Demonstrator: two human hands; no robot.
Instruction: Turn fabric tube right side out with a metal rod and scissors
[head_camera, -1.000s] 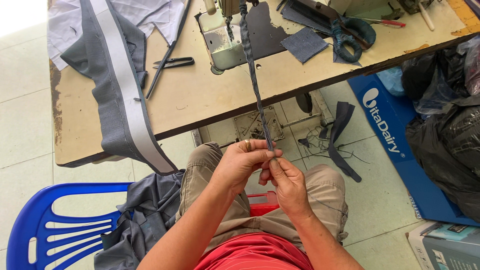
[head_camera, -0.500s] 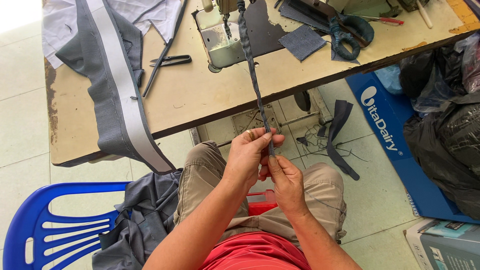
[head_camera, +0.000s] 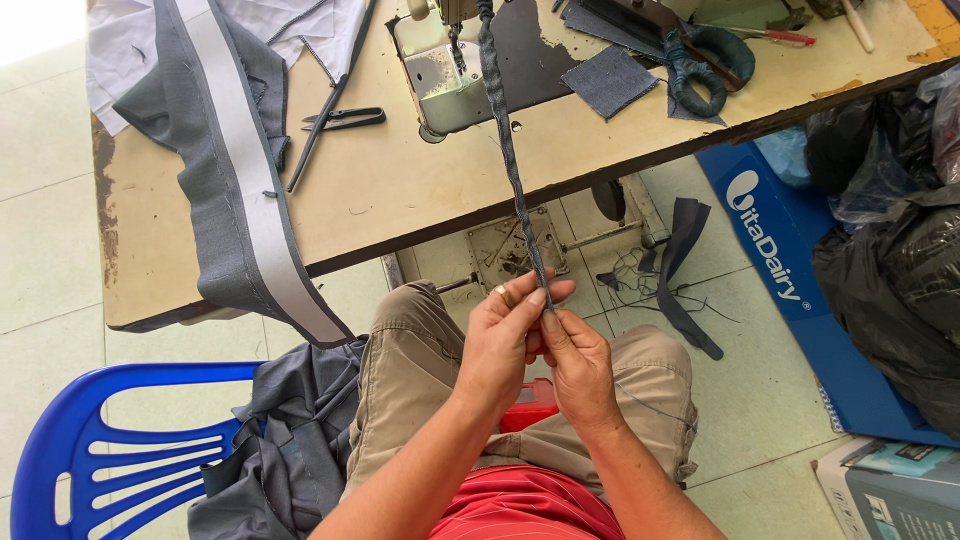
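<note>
A narrow dark grey fabric strip (head_camera: 508, 150) runs taut from the sewing machine (head_camera: 450, 60) down over the table edge to my lap. My left hand (head_camera: 505, 335), with a ring on one finger, pinches the strip's lower end between thumb and fingers. My right hand (head_camera: 578, 365) sits just under and beside it, fingers closed on the same end. Both hands hover above my knees in khaki shorts.
On the beige table (head_camera: 400, 190) lie a grey garment with a white band (head_camera: 225, 190), small snips (head_camera: 340, 120), a denim patch (head_camera: 608, 80) and large wrapped scissors (head_camera: 700, 65). A blue plastic chair (head_camera: 95, 440) holds grey cloth (head_camera: 290, 440). Black bags (head_camera: 900, 250) stand right.
My hands have shifted slightly up along the strip and keep pinching its end. The strip stays stretched toward the machine.
</note>
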